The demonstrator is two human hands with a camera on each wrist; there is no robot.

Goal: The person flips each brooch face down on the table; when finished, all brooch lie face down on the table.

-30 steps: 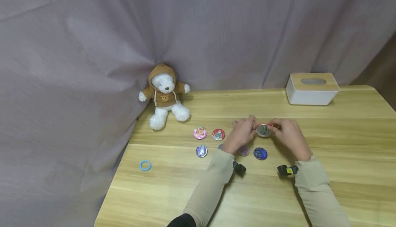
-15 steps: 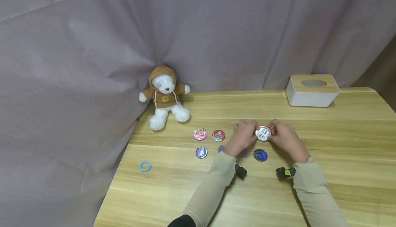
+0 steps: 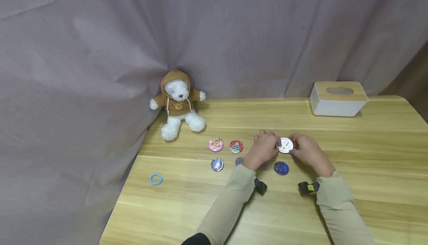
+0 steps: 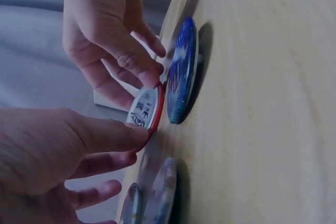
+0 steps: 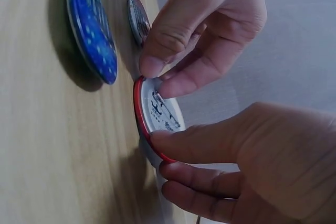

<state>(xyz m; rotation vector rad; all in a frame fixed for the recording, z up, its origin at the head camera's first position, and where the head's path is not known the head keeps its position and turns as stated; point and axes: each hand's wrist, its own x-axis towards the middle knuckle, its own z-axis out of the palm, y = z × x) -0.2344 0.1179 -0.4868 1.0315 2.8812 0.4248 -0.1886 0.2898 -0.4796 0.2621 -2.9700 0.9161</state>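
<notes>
Between both hands is a round pin badge (image 3: 285, 145) with a red rim. Its silver back, printed and fitted with a pin, faces up in the head view. My left hand (image 3: 263, 148) pinches its left edge, and my right hand (image 3: 310, 151) pinches the right edge with thumb and fingers. In the left wrist view the badge (image 4: 145, 107) is tilted just past a blue badge (image 4: 182, 72). From the right wrist, my right thumb (image 5: 197, 142) lies on the badge's back with fingers beneath the rim.
Left of the hands lie a pink badge (image 3: 216, 144), a red tree badge (image 3: 236, 146) and a purple badge (image 3: 217, 165). Two more purple ones are partly hidden by the left arm. A blue ring (image 3: 156, 179), a teddy bear (image 3: 178, 104) and a tissue box (image 3: 338, 99) stand farther off.
The held badge has tipped so its back, dark and slanted before, now shows bright and flatter. Both hands have shifted slightly toward the near side, still gripping it.
</notes>
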